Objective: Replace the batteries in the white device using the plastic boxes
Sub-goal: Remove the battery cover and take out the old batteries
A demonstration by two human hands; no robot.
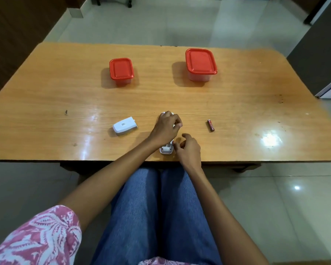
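Gripping: my left hand closes on the white device
Right hand: half curled, empty
Risk: AAA battery at 3 o'clock rolls if nudged

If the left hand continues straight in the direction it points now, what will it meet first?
The left hand points away and slightly right, so probably the larger red-lidded box, past bare table; the line is uncertain.

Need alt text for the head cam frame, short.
A seated person's left hand holds a white device at the near edge of a wooden table, right hand beside it. Its detached cover lies left, one loose battery right, and two red-lidded plastic boxes stand closed behind.
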